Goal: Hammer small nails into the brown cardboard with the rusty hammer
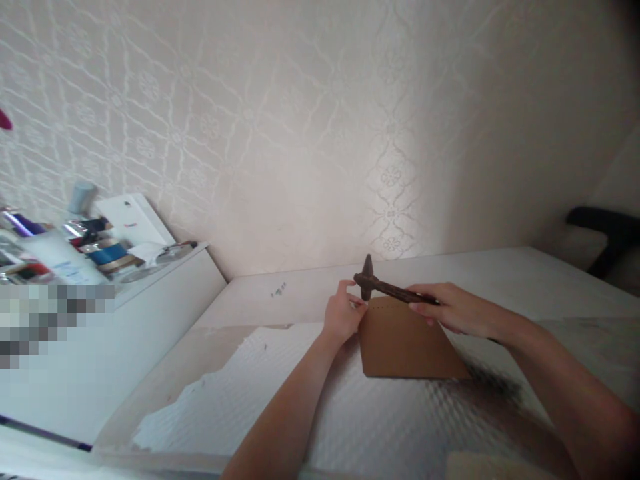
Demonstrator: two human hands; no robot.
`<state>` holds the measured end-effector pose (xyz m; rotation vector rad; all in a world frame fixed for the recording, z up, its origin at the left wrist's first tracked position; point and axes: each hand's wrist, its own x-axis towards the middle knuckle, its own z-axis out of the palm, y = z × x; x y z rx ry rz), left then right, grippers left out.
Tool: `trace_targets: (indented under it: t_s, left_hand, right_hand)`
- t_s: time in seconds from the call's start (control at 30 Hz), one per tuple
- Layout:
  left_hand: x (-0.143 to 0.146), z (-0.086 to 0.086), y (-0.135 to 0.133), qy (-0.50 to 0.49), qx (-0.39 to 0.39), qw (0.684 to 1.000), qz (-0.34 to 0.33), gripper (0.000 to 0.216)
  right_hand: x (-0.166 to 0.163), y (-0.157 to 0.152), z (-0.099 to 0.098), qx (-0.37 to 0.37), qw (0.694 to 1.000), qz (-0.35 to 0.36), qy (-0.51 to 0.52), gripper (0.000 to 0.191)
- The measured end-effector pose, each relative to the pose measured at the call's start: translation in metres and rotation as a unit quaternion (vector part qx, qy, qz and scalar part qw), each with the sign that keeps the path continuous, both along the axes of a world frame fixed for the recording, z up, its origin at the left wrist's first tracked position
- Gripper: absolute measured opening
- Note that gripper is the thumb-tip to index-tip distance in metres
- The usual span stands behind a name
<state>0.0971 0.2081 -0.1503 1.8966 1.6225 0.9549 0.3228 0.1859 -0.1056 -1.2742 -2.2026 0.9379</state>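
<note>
My right hand (445,308) is wrapped around the handle of a dark, worn hammer (367,279). The hammer's head is above the far left corner of a brown board (407,347), which lies flat on the table. At that same corner my left hand (345,310) is closed in a pinch, just under the hammer head; whatever is between its fingertips is too small to make out. A row of small dark dots runs along the board's far edge, between my two hands.
Silvery quilted sheeting (220,387) with a ragged edge covers part of the white table (240,300). Small dark bits (279,290) lie near the wall. At left, a white cabinet (130,333) holds bottles, tape rolls and a white box (134,220). A black chair part (607,223) is at right.
</note>
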Motion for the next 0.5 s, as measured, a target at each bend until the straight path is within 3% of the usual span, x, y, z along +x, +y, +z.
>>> trace_targets:
  t_s: [0.5]
  left_hand:
    - [-0.0003,0.0007,-0.0006,-0.005,0.003,1.0,-0.007,0.045]
  right_hand:
    - [-0.0006,0.0005,-0.0003,-0.004,1.0,0.001,0.001,0.032]
